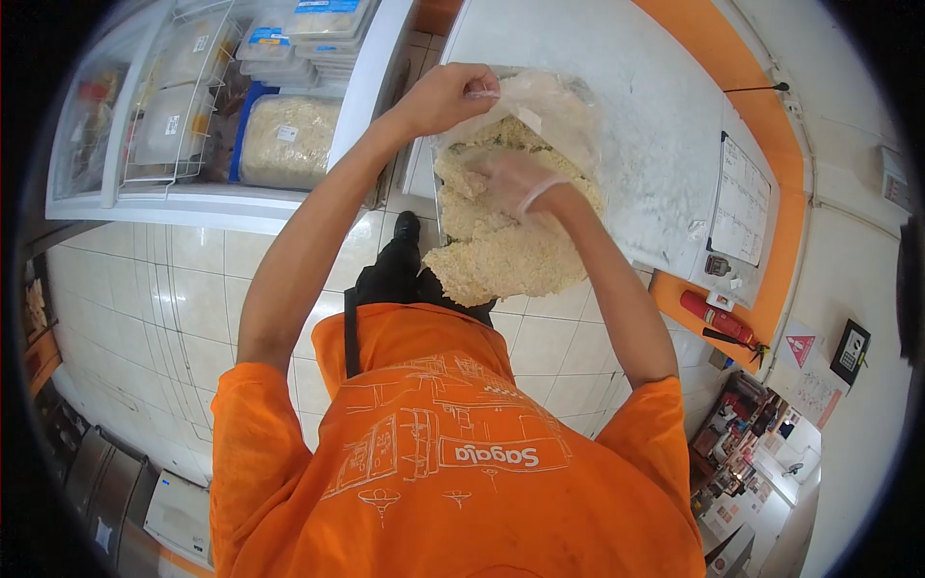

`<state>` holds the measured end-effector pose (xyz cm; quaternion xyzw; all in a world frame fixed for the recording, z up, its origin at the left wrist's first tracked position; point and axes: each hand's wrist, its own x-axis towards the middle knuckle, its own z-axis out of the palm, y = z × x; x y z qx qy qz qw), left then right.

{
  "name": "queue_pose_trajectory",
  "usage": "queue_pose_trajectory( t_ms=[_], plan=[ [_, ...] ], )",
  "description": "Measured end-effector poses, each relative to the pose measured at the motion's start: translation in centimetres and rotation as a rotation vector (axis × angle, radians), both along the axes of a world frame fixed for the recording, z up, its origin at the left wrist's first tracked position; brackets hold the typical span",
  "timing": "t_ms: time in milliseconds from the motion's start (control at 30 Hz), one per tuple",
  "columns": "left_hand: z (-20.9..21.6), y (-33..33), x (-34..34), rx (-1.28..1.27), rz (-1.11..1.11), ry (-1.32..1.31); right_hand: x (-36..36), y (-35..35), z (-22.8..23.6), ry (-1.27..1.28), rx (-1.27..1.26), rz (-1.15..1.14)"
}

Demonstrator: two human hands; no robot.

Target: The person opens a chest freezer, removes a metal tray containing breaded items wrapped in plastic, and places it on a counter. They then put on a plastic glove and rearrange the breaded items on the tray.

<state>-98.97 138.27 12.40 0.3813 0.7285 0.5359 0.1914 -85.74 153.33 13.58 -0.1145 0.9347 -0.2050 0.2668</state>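
My left hand (451,96) is closed in a pinch on the edge of a clear plastic sheet (564,106), holding it up at the far side of a tray (438,207). My right hand (515,180), in a clear disposable glove, is down among crumb-coated food pieces (462,197) in the tray. Motion blur and the glove hide how its fingers stand. Large crumb-coated pieces lie at the tray's near end and bulge past its edge towards my body. A small white label sits on the plastic.
The tray rests on a white surface (646,135). To the left stands an open chest freezer (231,207) with a wire basket (198,106), stacked plastic containers (328,24) and a bag of crumbed food (289,135). At the right are a posted sheet (742,202) and a red fire extinguisher (715,316).
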Motion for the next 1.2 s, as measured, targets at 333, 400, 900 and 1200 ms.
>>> queue_pose_trajectory(
  t_ms=[333, 400, 900, 1200],
  plan=[
    [1.4, -0.4, 1.0, -0.064, -0.026, -0.002, -5.3, -2.0, -3.0, 0.037, 0.309, -0.136],
    [1.2, -0.3, 1.1, -0.029, -0.025, 0.010, -6.0, -1.9, -4.3, 0.205, 0.221, -0.121],
    [0.1, -0.1, 0.4, -0.002, 0.008, -0.062, -0.4, 1.0, -0.8, 0.196, 0.055, 0.019],
    [0.4, 0.2, 0.4, -0.003, 0.015, -0.083, 0.3, 1.9, -0.6, 0.228, -0.168, -0.344]
  ],
)
